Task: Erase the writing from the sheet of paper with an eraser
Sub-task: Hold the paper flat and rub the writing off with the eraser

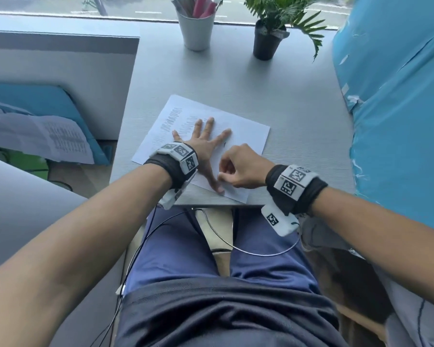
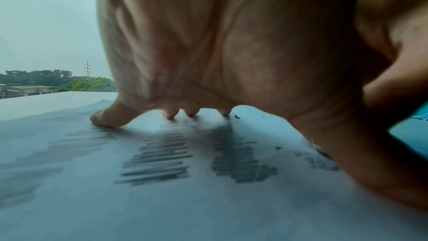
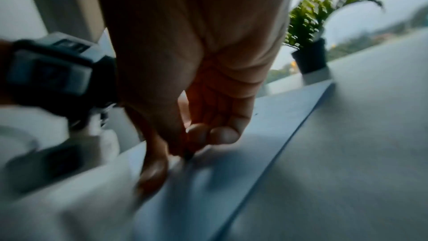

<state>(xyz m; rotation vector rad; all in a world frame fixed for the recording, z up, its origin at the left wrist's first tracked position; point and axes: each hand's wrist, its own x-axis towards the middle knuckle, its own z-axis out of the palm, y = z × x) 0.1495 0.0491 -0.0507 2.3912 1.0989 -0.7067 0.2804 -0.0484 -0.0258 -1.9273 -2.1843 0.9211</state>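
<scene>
A white sheet of paper [image 1: 246, 131] lies slanted on the grey table [image 1: 286, 96], with grey pencil writing [image 1: 171, 118] along its far left part. In the left wrist view the writing [image 2: 159, 158] shows as blurred grey bands. My left hand [image 1: 206, 144] lies flat on the sheet, fingers spread and straight; its fingertips [image 2: 104, 118] press the paper. My right hand [image 1: 223, 176] is curled just right of the left thumb, over the sheet's near part. Its thumb and fingers pinch a small eraser whose dark tip [image 3: 188, 155] touches the paper; the rest is hidden.
A white cup of pens [image 1: 196, 28] and a potted plant [image 1: 267, 38] stand at the table's far end. A blue covered bulk [image 1: 398, 96] borders the table on the right. The table's front edge [image 1: 211, 205] runs just below my wrists. Dark eraser crumbs [image 2: 236, 116] lie on the sheet.
</scene>
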